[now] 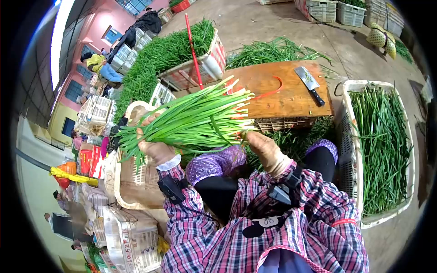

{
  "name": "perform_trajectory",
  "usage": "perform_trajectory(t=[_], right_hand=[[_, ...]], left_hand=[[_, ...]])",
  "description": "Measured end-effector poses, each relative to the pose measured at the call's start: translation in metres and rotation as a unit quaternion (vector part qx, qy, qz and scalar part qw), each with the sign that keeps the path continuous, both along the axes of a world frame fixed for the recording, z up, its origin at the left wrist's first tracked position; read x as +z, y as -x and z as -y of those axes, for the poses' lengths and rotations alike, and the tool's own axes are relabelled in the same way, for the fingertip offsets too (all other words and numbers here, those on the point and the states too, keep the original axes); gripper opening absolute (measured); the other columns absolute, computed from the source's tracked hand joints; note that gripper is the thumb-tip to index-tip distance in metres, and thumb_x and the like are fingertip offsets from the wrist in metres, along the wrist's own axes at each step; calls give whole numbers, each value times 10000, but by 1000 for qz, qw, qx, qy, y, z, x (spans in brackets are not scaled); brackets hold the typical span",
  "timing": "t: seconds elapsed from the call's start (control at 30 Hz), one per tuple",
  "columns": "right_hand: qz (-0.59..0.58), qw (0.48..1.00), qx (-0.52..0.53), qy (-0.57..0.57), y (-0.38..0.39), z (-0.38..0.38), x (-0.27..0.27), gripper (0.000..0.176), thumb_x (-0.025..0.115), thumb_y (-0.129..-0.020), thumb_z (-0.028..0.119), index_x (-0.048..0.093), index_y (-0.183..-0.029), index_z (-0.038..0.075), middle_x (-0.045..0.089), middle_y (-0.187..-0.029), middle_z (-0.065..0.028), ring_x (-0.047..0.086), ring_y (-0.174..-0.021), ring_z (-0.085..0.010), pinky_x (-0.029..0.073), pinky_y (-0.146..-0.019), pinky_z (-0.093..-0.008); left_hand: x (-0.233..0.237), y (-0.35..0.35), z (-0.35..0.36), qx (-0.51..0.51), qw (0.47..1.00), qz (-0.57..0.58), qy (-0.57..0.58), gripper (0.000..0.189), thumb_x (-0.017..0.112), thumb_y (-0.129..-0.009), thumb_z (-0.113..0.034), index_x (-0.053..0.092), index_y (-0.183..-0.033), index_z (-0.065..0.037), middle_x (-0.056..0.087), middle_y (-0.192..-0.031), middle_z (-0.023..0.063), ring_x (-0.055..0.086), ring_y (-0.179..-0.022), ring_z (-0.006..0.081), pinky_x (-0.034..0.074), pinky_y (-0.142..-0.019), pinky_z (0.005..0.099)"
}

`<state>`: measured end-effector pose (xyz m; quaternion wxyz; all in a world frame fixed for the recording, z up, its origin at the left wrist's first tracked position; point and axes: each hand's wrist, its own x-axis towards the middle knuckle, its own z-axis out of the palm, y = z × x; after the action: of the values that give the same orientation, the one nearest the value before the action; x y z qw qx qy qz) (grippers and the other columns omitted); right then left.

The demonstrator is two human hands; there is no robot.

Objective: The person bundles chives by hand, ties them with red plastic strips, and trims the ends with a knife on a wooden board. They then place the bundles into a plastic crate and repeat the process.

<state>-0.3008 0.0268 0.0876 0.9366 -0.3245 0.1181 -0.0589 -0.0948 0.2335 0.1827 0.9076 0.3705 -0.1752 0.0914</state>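
A wooden desk [268,107] stands on the concrete floor [236,18] in the upper middle of the frame, with a knife [306,78] lying on its right part and a red strip [281,85] curving over its surface. Left of the frame's centre, held up in front of the desk, is a loose bunch of green stalks [191,118]. Its long axis runs mostly across the frame, rising a little to the right: the dark leaf tips droop toward the left, while the pale stem ends point right and upper right, fanned out unevenly. The left hand [157,150] has its grip closed around the leafy part, thumb across the near side, the fingers partly hidden by leaves. The right hand [268,150] has its grip nearly shut, thumb and fingers pinched on the lowest pale ends; how many stalks it has between them cannot be told. The bunch looks light for its bulk, limp and floppy at the leaves and firmer at the stems. The leaves probably bruise or crease under a hard squeeze, and smooth stalks may slide past one another. The best hold seems to be around the firmer stem part, just behind the pale ends, with a loose palm supporting the leaves.
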Motion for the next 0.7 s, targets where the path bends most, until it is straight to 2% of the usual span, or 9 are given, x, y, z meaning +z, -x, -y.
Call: perform_trajectory(t=[0.13,0.2,0.27,0.37,0.4,0.47,0.53,0.6,0.7], right_hand=[[-1,999,-17,36,-12,-1,-19,306,669,-843,199,642,-1050,-25,661,-1022,-81,591,-955,-159,426,-901,-283],[58,997,-17,41,0,8,-17,260,679,-826,161,659,-1002,-28,659,-1029,-91,597,-950,-164,434,-899,-283],[52,990,27,130,16,28,-28,146,681,-814,151,697,-848,10,657,-1036,-89,551,-1051,-179,435,-895,-322],[55,960,108,253,36,56,-34,105,714,-775,126,714,-842,45,612,-1165,-114,524,-1126,-208,446,-913,-353],[38,930,146,335,41,65,-40,116,721,-759,129,724,-857,68,597,-1205,-119,519,-1149,-219,439,-937,-348],[69,679,49,730,50,69,-46,322,730,-725,81,679,-1038,140,578,-1225,-93,467,-1213,-300,416,-977,-404],[72,778,6,624,53,58,-45,455,725,-735,68,605,-1170,132,607,-1164,-72,515,-1150,-251,434,-943,-368],[25,924,4,383,48,41,-37,483,716,-764,66,564,-1221,97,611,-1121,-40,550,-1040,-180,453,-886,-307],[14,968,58,243,33,28,-17,420,703,-812,107,564,-1201,36,603,-1069,-13,538,-951,-103,451,-841,-257]], left_hand=[[0,-3,6,-50,998,-39,31,378,417,-900,-326,609,-870,-1,633,-883,129,596,-890,293,462,-909,458],[4,-16,-2,-147,968,-123,164,341,459,-881,-312,618,-885,-10,649,-888,121,606,-890,300,464,-910,475],[8,-21,-4,-115,977,-123,133,359,457,-872,-318,609,-931,3,646,-946,154,595,-952,326,448,-923,513],[15,-33,-4,-45,984,-142,101,374,465,-857,-314,599,-987,10,640,-1015,193,581,-1017,363,423,-946,558],[18,-36,-4,-4,981,-163,102,364,475,-852,-306,598,-995,5,638,-1025,200,578,-1020,373,414,-955,564],[12,-49,-15,-33,984,-141,105,353,476,-850,-283,598,-974,25,636,-1017,211,579,-1005,390,404,-970,562],[12,-57,-18,-94,974,-123,163,344,469,-852,-252,596,-951,53,633,-1006,222,582,-990,393,402,-971,570],[8,-54,-15,-104,980,-94,145,335,465,-848,-232,596,-938,63,636,-988,220,587,-978,386,405,-971,569],[15,-32,2,-85,986,-80,117,312,452,-847,-200,602,-921,64,642,-952,216,599,-950,369,413,-970,563]])
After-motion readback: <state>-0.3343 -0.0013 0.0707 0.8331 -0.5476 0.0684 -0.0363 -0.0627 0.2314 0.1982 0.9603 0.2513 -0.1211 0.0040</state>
